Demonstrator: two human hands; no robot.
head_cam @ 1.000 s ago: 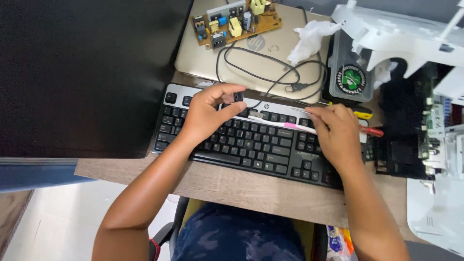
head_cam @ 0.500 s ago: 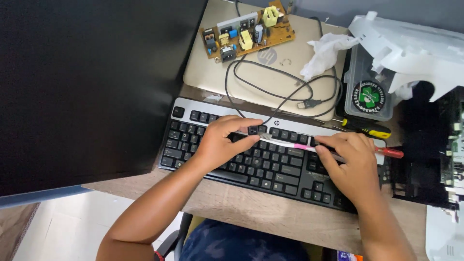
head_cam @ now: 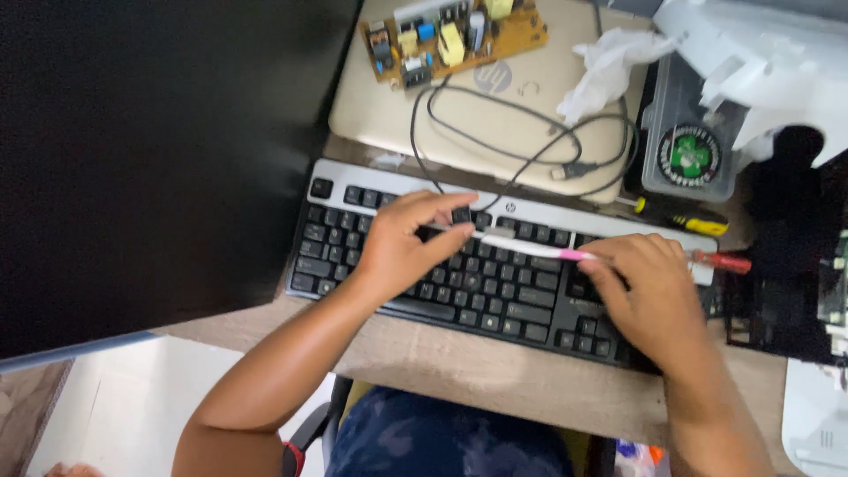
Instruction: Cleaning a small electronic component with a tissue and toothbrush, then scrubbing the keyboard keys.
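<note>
The left hand point(head_cam: 402, 252) pinches a loose black keycap point(head_cam: 462, 215) between thumb and forefinger, just above the upper key rows of the black and silver keyboard point(head_cam: 495, 278). The right hand point(head_cam: 649, 296) has its fingers closed around a pink and white toothbrush point(head_cam: 530, 247), which lies across the keys with its head just beside the keycap. A closed laptop point(head_cam: 495, 97) sits behind the keyboard.

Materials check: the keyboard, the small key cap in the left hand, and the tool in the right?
Keyboard: likely moulded plastic, matte black keys, silver top strip. Key cap pinched by the left hand: same matte black plastic. Tool in the right hand: white-pink, looks plastic; blurred.
</note>
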